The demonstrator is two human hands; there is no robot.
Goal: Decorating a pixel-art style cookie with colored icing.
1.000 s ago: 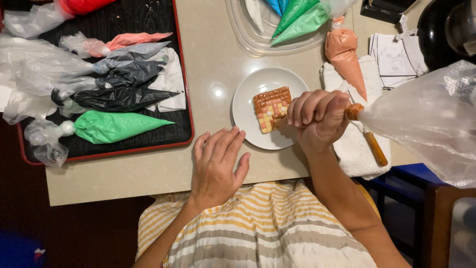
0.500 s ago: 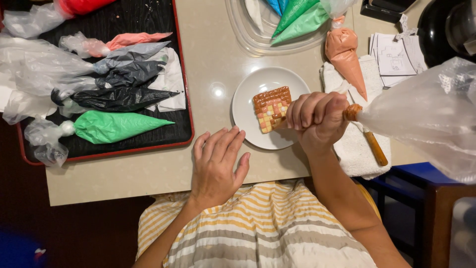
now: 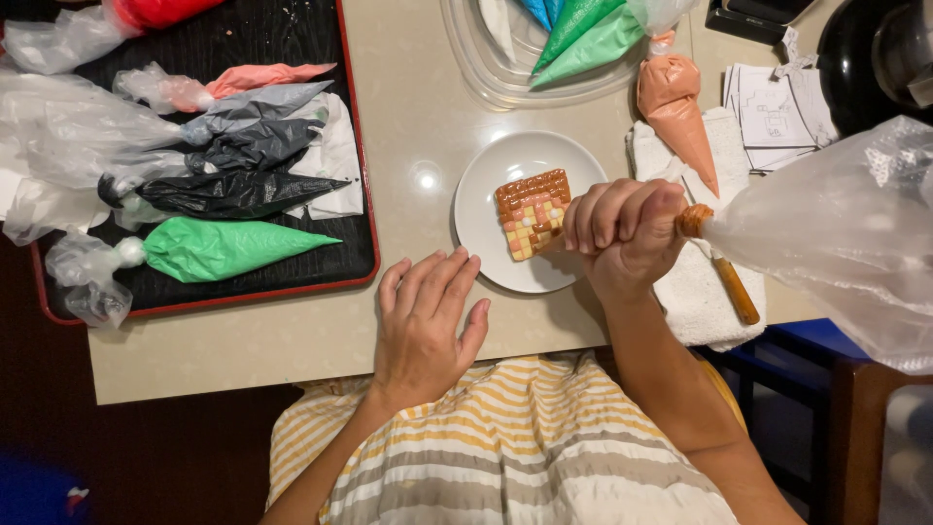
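Beige surface point(image 3: 418, 107) under everything. Left of the white plate point(image 3: 486, 209): red-rimmed black tray point(image 3: 360, 194) carrying icing bags, among them green point(image 3: 228, 248), black point(image 3: 228, 192), grey point(image 3: 255, 102) and pink point(image 3: 262, 76). Above the plate: clear tub point(image 3: 476, 68) with green and blue bags. Right of it: white towel point(image 3: 695, 292) under an orange bag point(image 3: 675, 102), folded papers point(image 3: 773, 112) beyond. On the plate: square cookie point(image 3: 532, 212), gridded brown, yellow and pink. Right hand point(image 3: 627, 228) fisted around a piping bag point(image 3: 836, 228), fingers tight, tip seemingly at the cookie's edge. Left hand point(image 3: 428, 316) flat below the plate, fingers spread, holding nothing.
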